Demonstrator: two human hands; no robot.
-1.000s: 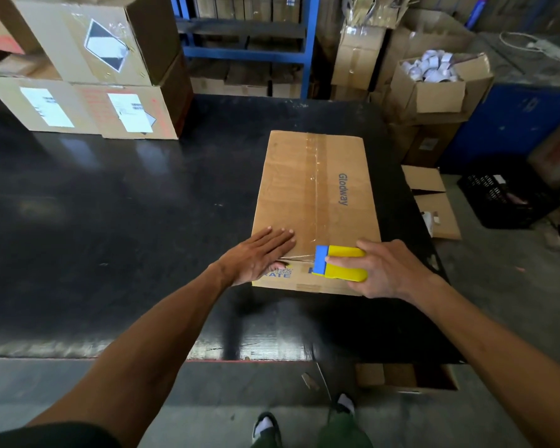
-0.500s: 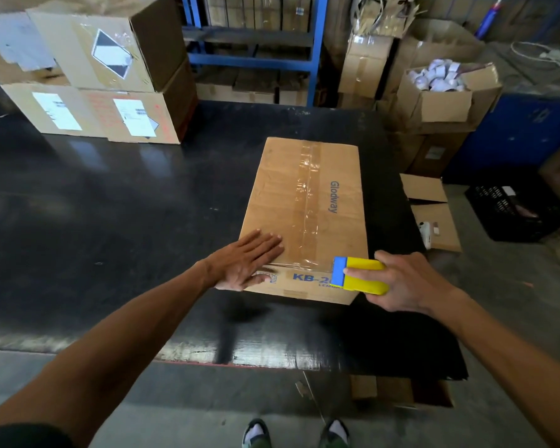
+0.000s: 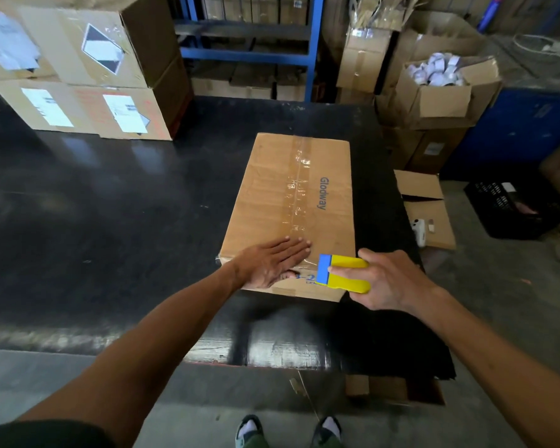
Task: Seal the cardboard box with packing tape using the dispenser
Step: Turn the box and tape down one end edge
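Observation:
A long brown cardboard box (image 3: 265,195) printed "Glodway" lies on the black table (image 3: 94,221), its flaps closed. A strip of clear tape (image 3: 299,185) runs along its centre seam and folds over the near edge. My left hand (image 3: 272,263) lies flat, fingers together, on the box's near left corner, pressing on the tape end. My right hand (image 3: 388,279) grips a yellow dispenser with a blue front (image 3: 343,273) at the near right corner of the box, its blue end against the box's front face.
Stacked labelled cartons (image 3: 78,76) stand at the table's far left. Blue shelving (image 3: 253,50) is behind. Right of the table are an open box of white rolls (image 3: 440,85), flat cardboard (image 3: 427,208) on the floor and a black crate (image 3: 511,208). My feet (image 3: 288,431) are below the table's edge.
The dispenser in my right hand came off the top seam, went down past the near edge and now sits by the front face. My left hand slid right onto the tape end.

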